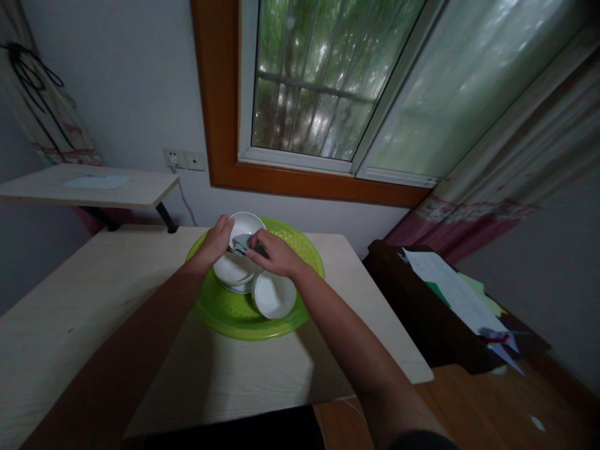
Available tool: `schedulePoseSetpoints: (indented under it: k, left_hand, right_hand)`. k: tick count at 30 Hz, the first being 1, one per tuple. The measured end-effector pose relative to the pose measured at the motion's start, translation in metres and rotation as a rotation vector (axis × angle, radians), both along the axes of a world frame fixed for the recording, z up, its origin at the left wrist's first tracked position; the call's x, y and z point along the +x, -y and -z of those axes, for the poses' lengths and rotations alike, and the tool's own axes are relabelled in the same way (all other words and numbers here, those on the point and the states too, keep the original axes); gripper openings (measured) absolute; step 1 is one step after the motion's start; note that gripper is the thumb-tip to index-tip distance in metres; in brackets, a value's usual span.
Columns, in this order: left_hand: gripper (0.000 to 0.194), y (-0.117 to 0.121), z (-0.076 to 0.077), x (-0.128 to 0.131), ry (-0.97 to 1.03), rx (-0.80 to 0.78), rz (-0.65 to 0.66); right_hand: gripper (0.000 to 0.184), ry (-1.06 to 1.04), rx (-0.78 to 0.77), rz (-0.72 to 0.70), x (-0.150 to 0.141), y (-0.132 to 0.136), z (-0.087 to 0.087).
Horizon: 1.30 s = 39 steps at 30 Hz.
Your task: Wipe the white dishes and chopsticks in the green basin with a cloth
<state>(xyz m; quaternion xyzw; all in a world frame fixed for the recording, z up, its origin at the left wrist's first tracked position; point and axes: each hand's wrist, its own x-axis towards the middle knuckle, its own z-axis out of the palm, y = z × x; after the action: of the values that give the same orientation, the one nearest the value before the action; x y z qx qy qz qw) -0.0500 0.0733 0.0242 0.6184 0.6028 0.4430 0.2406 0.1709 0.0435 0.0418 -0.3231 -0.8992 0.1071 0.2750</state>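
Observation:
My left hand (216,240) grips the rim of a white bowl (247,222), which is tilted so that its inside faces me. A grey cloth (241,242) is bunched in my right hand (272,251), its fingers closed around it and pressed against the bowl's inside. Below them, a stack of white dishes (234,269) sits in a round, bright green plastic tray (225,319). Another white bowl (275,295) leans on its side to the right of the stack. My right hand hides part of the held bowl.
The tray rests on a pale wooden table (84,294). A raised shelf (140,187) stands at the back left, near a wall socket (184,159). Behind is a window (319,81). At the right, papers (454,287) lie on a dark piece of furniture (412,312).

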Motion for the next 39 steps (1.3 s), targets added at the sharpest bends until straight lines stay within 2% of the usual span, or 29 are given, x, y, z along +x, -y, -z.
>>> schedulePoseSetpoints:
  k: [4,7,12,17,24,27,30,35,39]
  left_hand:
    - [0.04,-0.001,0.0,-0.002,-0.013,-0.013,-0.047]
    - [0.038,-0.001,-0.001,-0.001,-0.035,-0.01,-0.059]
    - [0.036,0.001,-0.002,0.003,-0.047,0.027,-0.025]
    - [0.031,0.001,-0.001,0.006,-0.056,0.003,0.004]
    - [0.034,-0.002,0.005,0.01,-0.026,0.044,0.098]
    - [0.033,-0.002,0.003,0.009,-0.027,0.043,0.069]
    - [0.031,-0.001,-0.001,0.007,-0.038,0.039,0.028]
    - [0.032,-0.004,0.001,0.003,0.033,0.055,-0.002]
    - [0.033,-0.007,0.005,0.003,0.166,0.073,0.003]
  right_hand:
    - [0.033,-0.017,0.01,-0.183,0.001,-0.004,0.0]
    - [0.042,-0.006,-0.007,-0.235,-0.003,-0.005,0.005]
    - [0.065,0.174,0.015,-0.183,-0.01,-0.004,0.015]
    - [0.078,0.339,0.115,-0.14,-0.016,-0.004,0.02]
    - [0.088,0.427,0.271,0.079,-0.019,-0.002,0.02]
    - [0.087,0.422,0.299,0.169,-0.02,0.0,0.016]
    - [0.079,0.433,0.281,0.201,-0.021,0.003,0.007]
    - [0.072,0.427,0.247,0.171,-0.017,0.011,-0.008]
    - [0.059,0.357,0.233,0.102,-0.011,0.014,-0.01]
